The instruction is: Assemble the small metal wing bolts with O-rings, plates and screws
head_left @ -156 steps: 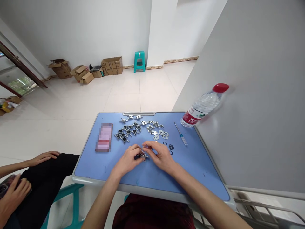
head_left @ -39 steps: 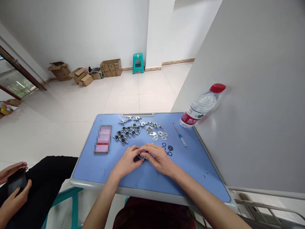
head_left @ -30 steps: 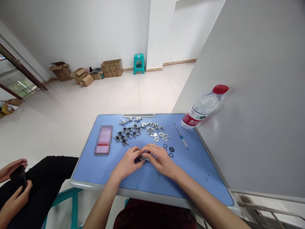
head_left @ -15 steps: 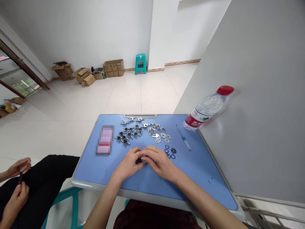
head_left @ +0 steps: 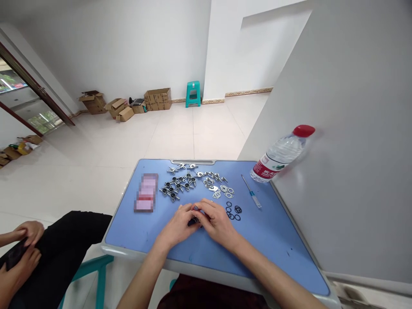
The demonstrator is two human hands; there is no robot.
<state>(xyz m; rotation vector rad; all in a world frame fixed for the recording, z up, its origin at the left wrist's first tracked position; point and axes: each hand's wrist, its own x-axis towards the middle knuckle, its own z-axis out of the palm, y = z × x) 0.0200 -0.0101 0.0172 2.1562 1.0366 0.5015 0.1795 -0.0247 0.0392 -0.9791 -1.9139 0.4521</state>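
My left hand (head_left: 180,225) and my right hand (head_left: 217,219) meet over the near middle of the blue table, fingers closed together. Between them is a small metal part with a dark area (head_left: 193,221), mostly covered by the fingers. Its exact kind cannot be made out. Beyond my left hand lie several metal fittings with black round centres (head_left: 178,186). Several thin black rubber rings (head_left: 237,217) lie to the right of my right hand, with flat metal gaskets (head_left: 223,189) farther back.
A screwdriver (head_left: 251,192) with a clear blue handle lies on the right of the table (head_left: 128,234). A red-capped water bottle (head_left: 278,156) stands behind it by the grey partition (head_left: 354,171). A blurred pinkish item (head_left: 147,191) lies left. Another person's hands (head_left: 27,244) hold a dark object.
My hands stay together at nearly the same spot on the table, with the fingers shifted slightly around the part. The whole view has tilted a little. The other person's hands have moved.
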